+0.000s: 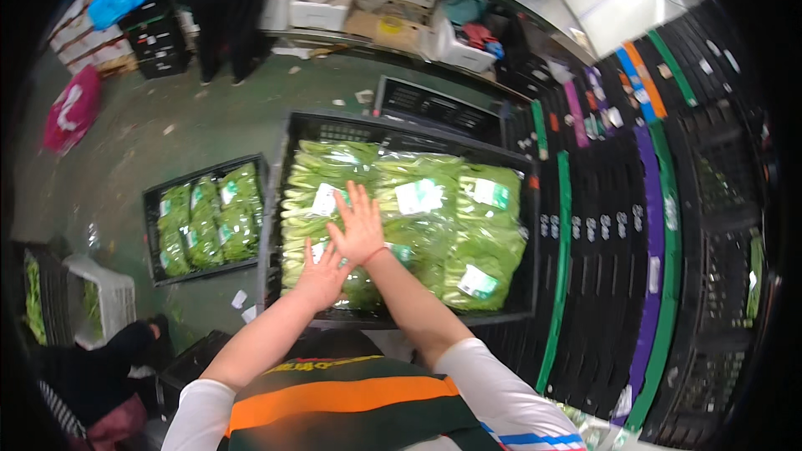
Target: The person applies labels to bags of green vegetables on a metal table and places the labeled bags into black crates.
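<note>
A black plastic crate [407,126] stands before me, holding several clear bags of leafy green vegetables with pale stems. My right hand [362,232] lies spread on the bags in the left half, its fingertips beside the white label of the upper left bag [338,156]. Just below and left of it, my left hand [321,279] rests with fingers apart on the lower left bag, partly hiding its label. Other labelled bags fill the middle, among them an upper middle bag [416,166], and the right side, with a lower right bag [485,250]. Neither hand grips anything.
Left on the green floor is a smaller black crate [149,225] of bagged greens. Stacked black crates [589,288] with coloured edges line the right. A person [94,382] bends at lower left near a white basket [122,300]; another person [225,12] stands at the back by shelving.
</note>
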A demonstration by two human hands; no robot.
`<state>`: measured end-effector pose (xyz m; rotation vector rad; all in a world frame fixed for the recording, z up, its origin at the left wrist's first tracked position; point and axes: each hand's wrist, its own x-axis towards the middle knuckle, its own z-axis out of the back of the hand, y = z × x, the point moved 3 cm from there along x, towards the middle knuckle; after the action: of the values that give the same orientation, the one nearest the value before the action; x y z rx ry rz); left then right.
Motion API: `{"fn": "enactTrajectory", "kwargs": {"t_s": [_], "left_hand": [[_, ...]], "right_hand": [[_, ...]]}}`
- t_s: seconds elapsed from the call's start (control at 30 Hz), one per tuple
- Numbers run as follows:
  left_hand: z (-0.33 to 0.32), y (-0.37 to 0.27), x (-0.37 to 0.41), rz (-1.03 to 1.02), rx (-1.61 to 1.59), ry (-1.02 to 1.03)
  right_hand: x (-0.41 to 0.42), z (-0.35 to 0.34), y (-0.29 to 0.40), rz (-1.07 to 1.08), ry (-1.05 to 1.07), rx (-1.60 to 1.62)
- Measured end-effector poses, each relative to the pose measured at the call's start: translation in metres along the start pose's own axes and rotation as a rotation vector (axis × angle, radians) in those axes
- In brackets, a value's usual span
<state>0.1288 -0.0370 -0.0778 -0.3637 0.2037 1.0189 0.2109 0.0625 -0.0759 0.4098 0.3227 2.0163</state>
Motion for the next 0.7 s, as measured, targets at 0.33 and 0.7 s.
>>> {"fn": "enactTrajectory", "kwargs": {"t_s": [0.33, 0.7], "left_hand": [[0.082, 0.072, -0.053, 0.605, -0.611, -0.699], [0.022, 0.151, -0.016, 0.555, -1.263, -0.615]], "right_hand": [[-0.162, 0.21, -0.273, -0.674, -0.314, -0.555], [-0.139, 0.22, -0.328, -1.002, 0.0, 0.21]]}}
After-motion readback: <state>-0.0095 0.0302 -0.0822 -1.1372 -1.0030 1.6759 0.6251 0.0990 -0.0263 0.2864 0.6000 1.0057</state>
